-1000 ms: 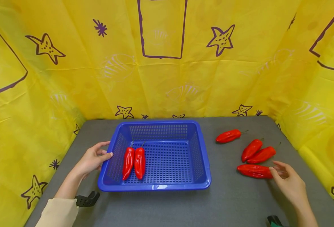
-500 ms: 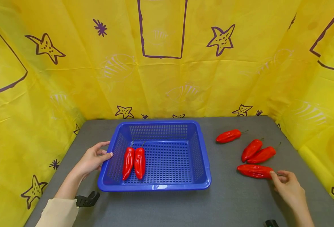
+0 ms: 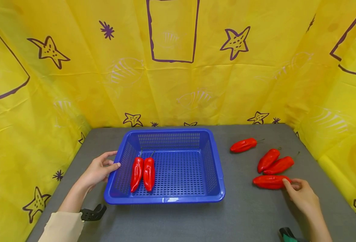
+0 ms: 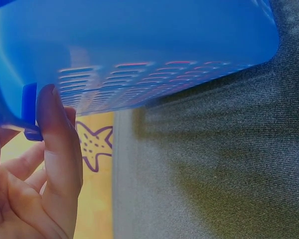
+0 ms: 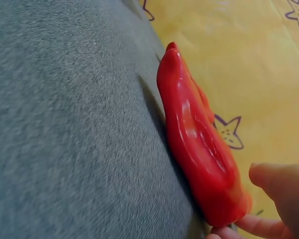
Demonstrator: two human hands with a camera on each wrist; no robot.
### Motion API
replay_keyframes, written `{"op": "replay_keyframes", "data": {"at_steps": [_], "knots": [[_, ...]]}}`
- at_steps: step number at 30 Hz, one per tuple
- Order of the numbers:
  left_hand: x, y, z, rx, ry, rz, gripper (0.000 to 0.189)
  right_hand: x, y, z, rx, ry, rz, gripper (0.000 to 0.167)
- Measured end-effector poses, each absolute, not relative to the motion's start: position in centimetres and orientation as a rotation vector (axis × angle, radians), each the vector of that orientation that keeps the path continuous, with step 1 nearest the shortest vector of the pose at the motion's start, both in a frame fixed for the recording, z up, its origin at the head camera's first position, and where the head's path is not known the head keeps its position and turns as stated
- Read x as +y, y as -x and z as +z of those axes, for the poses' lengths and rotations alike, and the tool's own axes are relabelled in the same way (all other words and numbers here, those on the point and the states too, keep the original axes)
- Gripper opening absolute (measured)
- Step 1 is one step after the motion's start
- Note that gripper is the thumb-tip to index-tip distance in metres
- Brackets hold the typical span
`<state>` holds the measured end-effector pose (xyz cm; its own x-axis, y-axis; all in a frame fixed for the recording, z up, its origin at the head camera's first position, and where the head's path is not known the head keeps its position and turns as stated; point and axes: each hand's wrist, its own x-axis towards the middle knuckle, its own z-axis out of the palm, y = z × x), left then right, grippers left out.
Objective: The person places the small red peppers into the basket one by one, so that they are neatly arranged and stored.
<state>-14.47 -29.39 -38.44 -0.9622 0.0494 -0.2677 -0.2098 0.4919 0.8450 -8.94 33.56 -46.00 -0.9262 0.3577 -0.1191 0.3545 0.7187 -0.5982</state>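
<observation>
My left hand [image 3: 100, 169] grips the left rim of a blue plastic basket [image 3: 193, 199], thumb over the edge and fingers outside. In the left wrist view, the hand [image 4: 52, 174] holds the rim close up beside the slotted wall. Two red peppers [image 3: 143, 174] lie side by side in the basket's left part. At the right, my right hand [image 3: 303, 196] is at the stem end of another red pepper [image 3: 270, 182] lying on the table. The right wrist view shows fingers touching that end of the pepper [image 5: 197, 144], while the thumb [image 5: 276, 179] stands apart from it.
Two more red peppers [image 3: 273, 161] lie close together just behind the one at my right hand. A single pepper [image 3: 243, 145] lies farther back, right of the basket. Yellow patterned cloth [image 3: 178, 84] rises behind and beside the grey table [image 3: 196, 222].
My right hand has shifted left along the pepper, its thumb now over the stem end. The pepper looks slightly rolled. My left hand and the basket have not moved.
</observation>
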Motion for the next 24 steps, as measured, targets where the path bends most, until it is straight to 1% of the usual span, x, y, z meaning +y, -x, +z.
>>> {"op": "replay_keyframes", "data": {"at_steps": [6,16,24], "knots": [[-29.4,14.4,-38.5,2.483,0.143,1.454,0.067,33.0,10.0,-46.0,-2.922,0.635,1.008,0.067],[-29.3,14.4,-38.4,2.474,0.142,1.467,0.067,32.1,11.4,-46.0,-2.947,0.733,1.038,0.081],[-29.3,14.4,-38.3,2.468,0.142,1.463,0.067,32.0,11.8,-46.1,-2.969,0.713,1.039,0.083]]}}
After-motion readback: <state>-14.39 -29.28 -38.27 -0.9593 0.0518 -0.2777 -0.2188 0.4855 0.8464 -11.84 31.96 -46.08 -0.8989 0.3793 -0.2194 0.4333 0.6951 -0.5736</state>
